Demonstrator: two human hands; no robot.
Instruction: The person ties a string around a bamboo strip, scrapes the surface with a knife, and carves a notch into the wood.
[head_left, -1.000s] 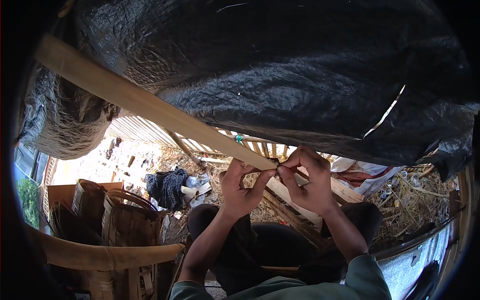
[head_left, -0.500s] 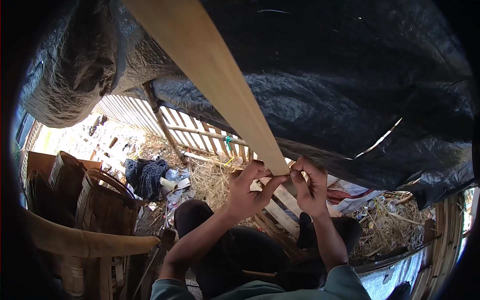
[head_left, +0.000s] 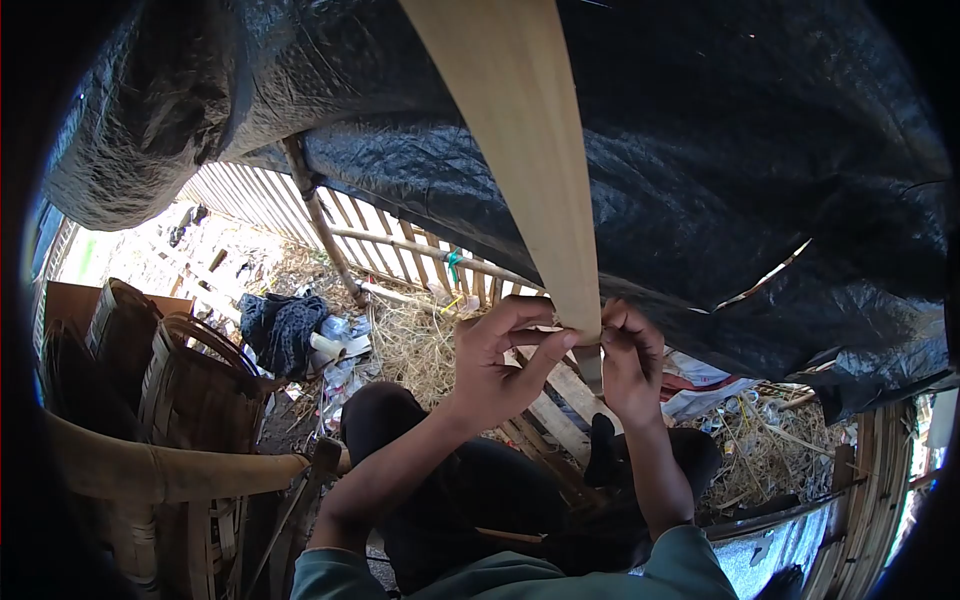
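A long, flat, pale strip [head_left: 535,140], which looks like wood or bamboo, runs from the top edge down to my hands. My left hand [head_left: 508,360] pinches the left side of its lower end between thumb and fingers. At the right side of the same end, my right hand [head_left: 632,358] has its fingertips closed on the strip. A short piece of the strip seems to bend down between the hands. Both hands are above my legs.
Black plastic sheeting [head_left: 730,180] hangs ahead and overhead. Woven baskets [head_left: 205,385] and a thick bamboo pole [head_left: 180,474] are at the left. Beyond are a slatted fence [head_left: 365,235], a dark net bundle [head_left: 283,333] and straw [head_left: 415,355].
The strip's upper part has swung right and now stands steeper. My hands remain at its lower end, with the left fingers spread a little wider.
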